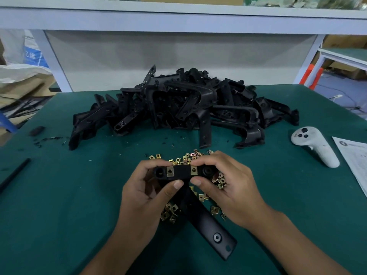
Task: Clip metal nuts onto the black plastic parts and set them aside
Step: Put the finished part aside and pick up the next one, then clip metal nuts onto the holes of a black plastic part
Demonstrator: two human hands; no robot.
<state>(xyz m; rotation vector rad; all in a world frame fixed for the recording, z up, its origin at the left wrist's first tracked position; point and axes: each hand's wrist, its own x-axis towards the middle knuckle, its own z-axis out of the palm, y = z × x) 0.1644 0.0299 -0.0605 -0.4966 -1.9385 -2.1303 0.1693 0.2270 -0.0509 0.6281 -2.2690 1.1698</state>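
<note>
Black part (179,172) held crosswise near the mat's (59,195) front edge; left hand (147,187) and right hand (224,181) grip opposite ends, two nuts (170,171) seated between.

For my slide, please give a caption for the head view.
Both hands, left and right, hold a black plastic part with two brass-coloured metal clip nuts fitted.

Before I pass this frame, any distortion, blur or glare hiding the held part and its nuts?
Head view: wide-angle bending bows the shelf edge; corners look soft; lighting is even, without harsh glare; the held black part and its two clipped nuts are sharp.
</note>
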